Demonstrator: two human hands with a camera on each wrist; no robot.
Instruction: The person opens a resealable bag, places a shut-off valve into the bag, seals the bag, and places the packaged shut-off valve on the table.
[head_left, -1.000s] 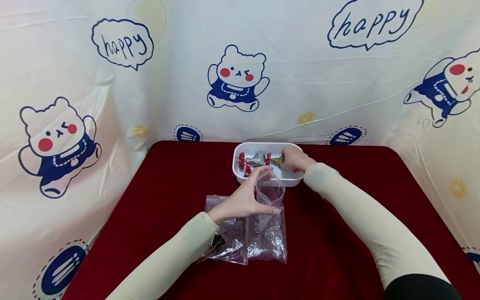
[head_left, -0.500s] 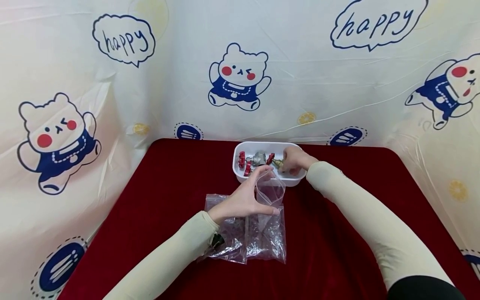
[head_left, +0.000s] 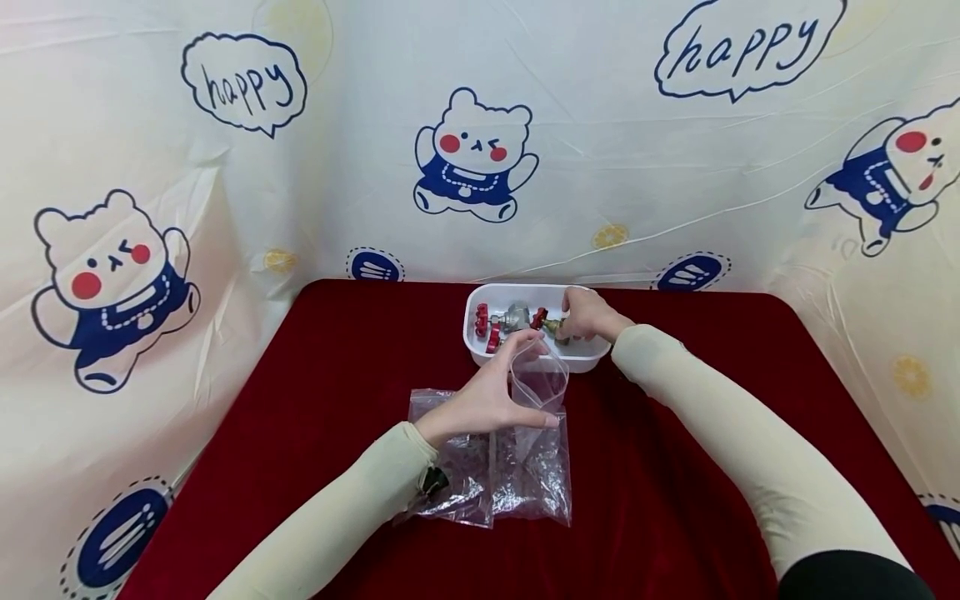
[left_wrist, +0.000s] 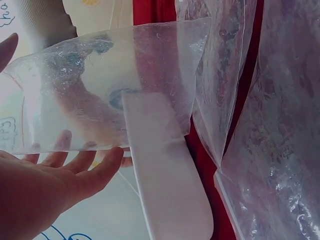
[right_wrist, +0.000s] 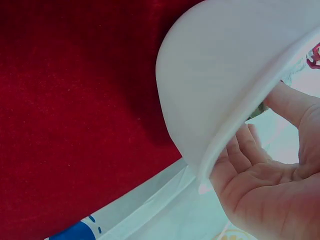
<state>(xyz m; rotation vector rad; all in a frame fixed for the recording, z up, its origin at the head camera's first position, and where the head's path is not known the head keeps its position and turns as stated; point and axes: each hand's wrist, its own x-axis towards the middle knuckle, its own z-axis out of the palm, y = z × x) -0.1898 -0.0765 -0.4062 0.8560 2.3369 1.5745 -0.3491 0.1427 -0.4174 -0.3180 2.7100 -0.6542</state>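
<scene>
My left hand [head_left: 487, 396] holds a clear zip bag [head_left: 542, 379] with its mouth spread wide between thumb and fingers; in the left wrist view the see-through bag [left_wrist: 155, 60] hangs in front of several fingers. My right hand [head_left: 588, 315] reaches into a white tray [head_left: 480, 358] at the back of the table. Its thumb and fingers grip a brass valve [head_left: 553, 327] with a red handwheel. Most of that valve is hidden in the right wrist view, where a bit of brass [right_wrist: 257, 112] shows by the thumb.
Also in the tray lie a grey metal valve [head_left: 517, 317] and red handwheels [head_left: 482, 320]. Flat clear bags [head_left: 531, 492] lie in front on the dark red tablecloth [head_left: 330, 367]. A printed curtain [head_left: 570, 167] stands behind the table.
The brass valve and its red handwheel have turned slightly within the tray as my right hand shifts its fingers on it. My left hand keeps the bag in the same place.
</scene>
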